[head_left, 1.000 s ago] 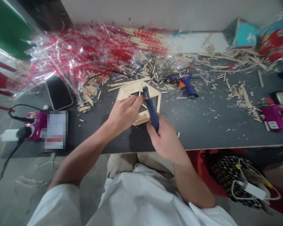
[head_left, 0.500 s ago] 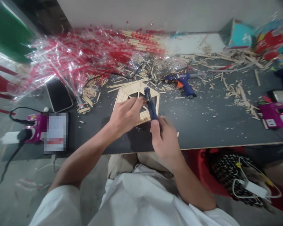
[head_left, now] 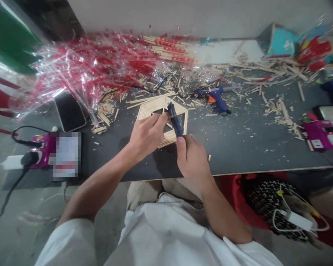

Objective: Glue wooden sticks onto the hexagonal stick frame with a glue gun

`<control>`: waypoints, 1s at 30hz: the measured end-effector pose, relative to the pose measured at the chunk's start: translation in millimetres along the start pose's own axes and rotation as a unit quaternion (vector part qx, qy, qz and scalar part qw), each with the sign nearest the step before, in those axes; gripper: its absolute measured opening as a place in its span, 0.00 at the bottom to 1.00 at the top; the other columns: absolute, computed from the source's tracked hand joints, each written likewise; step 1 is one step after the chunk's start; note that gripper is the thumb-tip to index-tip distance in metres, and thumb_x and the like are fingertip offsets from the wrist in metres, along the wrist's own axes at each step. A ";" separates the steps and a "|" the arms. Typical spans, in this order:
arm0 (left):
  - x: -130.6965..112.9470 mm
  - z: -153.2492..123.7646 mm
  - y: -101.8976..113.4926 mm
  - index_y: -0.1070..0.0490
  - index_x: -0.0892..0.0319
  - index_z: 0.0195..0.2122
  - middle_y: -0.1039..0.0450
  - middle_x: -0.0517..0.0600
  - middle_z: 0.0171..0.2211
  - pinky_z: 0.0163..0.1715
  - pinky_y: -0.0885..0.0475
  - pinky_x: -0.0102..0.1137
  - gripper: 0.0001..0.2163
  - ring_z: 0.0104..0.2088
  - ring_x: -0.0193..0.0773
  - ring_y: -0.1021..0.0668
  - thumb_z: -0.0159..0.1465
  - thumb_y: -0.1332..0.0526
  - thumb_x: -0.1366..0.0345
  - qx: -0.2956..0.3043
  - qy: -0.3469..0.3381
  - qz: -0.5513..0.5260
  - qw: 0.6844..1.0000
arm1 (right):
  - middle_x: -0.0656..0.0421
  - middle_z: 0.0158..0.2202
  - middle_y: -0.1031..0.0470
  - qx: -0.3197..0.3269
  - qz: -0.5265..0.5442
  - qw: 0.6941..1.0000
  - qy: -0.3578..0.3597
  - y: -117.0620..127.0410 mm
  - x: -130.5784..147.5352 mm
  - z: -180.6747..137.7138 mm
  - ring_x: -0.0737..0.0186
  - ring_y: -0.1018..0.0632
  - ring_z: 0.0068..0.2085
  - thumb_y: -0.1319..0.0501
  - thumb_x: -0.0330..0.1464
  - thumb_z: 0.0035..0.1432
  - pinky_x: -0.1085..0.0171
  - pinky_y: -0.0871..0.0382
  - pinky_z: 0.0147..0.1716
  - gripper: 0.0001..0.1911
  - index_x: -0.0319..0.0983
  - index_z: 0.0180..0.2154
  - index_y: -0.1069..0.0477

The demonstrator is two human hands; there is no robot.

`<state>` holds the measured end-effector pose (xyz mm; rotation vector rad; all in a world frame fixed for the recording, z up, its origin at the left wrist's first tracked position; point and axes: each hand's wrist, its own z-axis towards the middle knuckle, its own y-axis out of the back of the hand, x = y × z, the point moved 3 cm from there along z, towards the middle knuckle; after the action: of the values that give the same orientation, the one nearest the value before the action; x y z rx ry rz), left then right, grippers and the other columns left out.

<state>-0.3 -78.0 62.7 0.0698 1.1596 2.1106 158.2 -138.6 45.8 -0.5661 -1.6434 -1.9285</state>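
Observation:
In the middle of the table a six-sided frame of pale wooden sticks (head_left: 185,122) lies flat, with thin spokes across its open centre. My left hand (head_left: 149,135) is over its left part, thumb and fingers pinched together. A small bit of thin stick seems to show at the fingertips, though most of it is hidden. My right hand (head_left: 193,157) is wrapped round the lower end of a long, narrow dark blue hand tool (head_left: 175,120). The tool slants up and left above the frame, its far end beside my left fingertips; its exact kind is unclear.
Behind the frame lie a blue glue gun (head_left: 217,99), scattered stick offcuts (head_left: 105,111) and a heap of red-and-clear plastic wrappers (head_left: 100,66). To the left are a dark phone (head_left: 70,112), a lit screen (head_left: 66,155) and a purple power strip (head_left: 43,151); another purple block (head_left: 322,135) sits right.
My right hand and the blue tool have shifted slightly up and left. My left hand stays almost in place, still pinched over the stick frame.

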 end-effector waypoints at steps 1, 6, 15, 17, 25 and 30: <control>0.4 -0.5 -1.6 0.22 0.59 0.42 0.22 0.48 0.28 0.28 0.29 0.26 0.15 0.28 0.33 0.20 0.77 0.50 0.68 0.004 0.000 -0.006 1.000 | 0.51 0.30 0.23 -0.001 -0.005 1.000 -0.011 -1.8 -1.4 -0.1 0.54 0.24 0.31 0.64 0.51 0.78 0.58 0.39 0.33 0.32 0.43 0.31 0.34; -0.5 -1.2 -5.0 0.21 0.58 0.42 0.18 0.47 0.30 0.26 0.32 0.25 0.15 0.28 0.31 0.18 0.75 0.49 0.72 -0.008 -0.011 0.001 1.000 | 0.47 0.30 0.21 -0.024 -0.050 0.997 -0.050 2.9 -11.3 -0.5 0.52 0.24 0.28 0.64 0.54 0.77 0.57 0.42 0.31 0.36 0.41 0.32 0.29; 3.3 0.2 -10.5 0.21 0.58 0.42 0.15 0.47 0.31 0.30 0.26 0.24 0.11 0.32 0.33 0.14 0.74 0.44 0.73 -0.042 -0.038 -0.059 0.997 | 0.44 0.31 0.23 -0.081 -0.180 0.977 -0.077 55.9 -75.3 17.4 0.47 0.24 0.32 0.58 0.52 0.75 0.54 0.37 0.35 0.32 0.39 0.35 0.27; 5.6 0.0 -13.5 0.21 0.59 0.46 0.14 0.49 0.34 0.33 0.23 0.25 0.11 0.36 0.34 0.13 0.76 0.45 0.70 -0.019 -0.028 -0.087 0.996 | 0.42 0.34 0.24 -0.099 -0.220 0.965 -0.102 70.8 -103.9 18.9 0.42 0.23 0.36 0.54 0.52 0.73 0.51 0.35 0.37 0.28 0.39 0.37 0.28; 13.7 -3.7 -23.8 0.25 0.59 0.49 0.12 0.51 0.40 0.33 0.22 0.25 0.12 0.36 0.32 0.12 0.79 0.50 0.66 0.060 0.044 -0.140 0.987 | 0.32 0.43 0.28 -0.197 -0.249 0.922 -0.221 107.5 -189.0 9.7 0.22 0.26 0.54 0.36 0.50 0.62 0.36 0.39 0.46 0.19 0.47 0.31 0.39; 15.4 -3.5 -24.1 0.24 0.58 0.47 0.13 0.52 0.37 0.32 0.24 0.24 0.12 0.35 0.33 0.13 0.80 0.47 0.61 0.030 0.031 -0.137 0.990 | 0.25 0.49 0.29 -0.203 -0.226 0.936 -0.181 104.0 -186.7 9.2 0.14 0.30 0.58 0.34 0.47 0.61 0.29 0.44 0.49 0.17 0.42 0.35 0.32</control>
<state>0.6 -62.9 38.1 -0.1235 1.1957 1.8474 367.8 -117.0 8.9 -0.7950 -1.7058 -2.6696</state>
